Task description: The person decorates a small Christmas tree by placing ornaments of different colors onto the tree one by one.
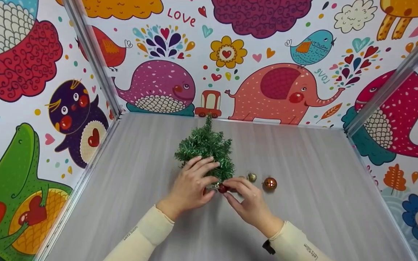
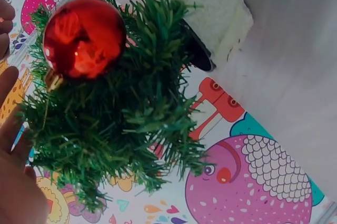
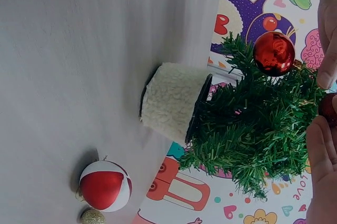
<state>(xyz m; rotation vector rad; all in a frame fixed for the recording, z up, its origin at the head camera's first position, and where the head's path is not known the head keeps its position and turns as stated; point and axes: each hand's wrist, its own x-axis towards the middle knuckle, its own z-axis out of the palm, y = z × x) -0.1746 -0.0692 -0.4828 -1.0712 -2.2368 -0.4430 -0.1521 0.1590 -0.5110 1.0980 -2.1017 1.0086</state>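
A small green artificial Christmas tree [image 1: 209, 148] stands in front of me, its pot wrapped in white fleece [image 3: 174, 97]. One glossy red bauble [image 2: 84, 38] hangs among its branches. My right hand [image 1: 250, 203] pinches a smaller dark red bauble [image 1: 223, 187] between thumb and fingers at the lower front of the tree. My left hand [image 1: 192, 186] lies against the branches, fingers spread and extended, with its thumb and index finger close to that bauble's cap. In the left wrist view, its fingers [image 2: 10, 129] show beside the tree.
Right of the tree, a small gold bauble [image 1: 251, 177] and a shiny copper-orange bauble [image 1: 270, 183] lie on the grey table [image 1: 303, 217]. A red-and-white ball [image 3: 105, 186] lies near the pot in the right wrist view. Cartoon-printed panels [image 1: 267, 47] enclose the table's back and sides.
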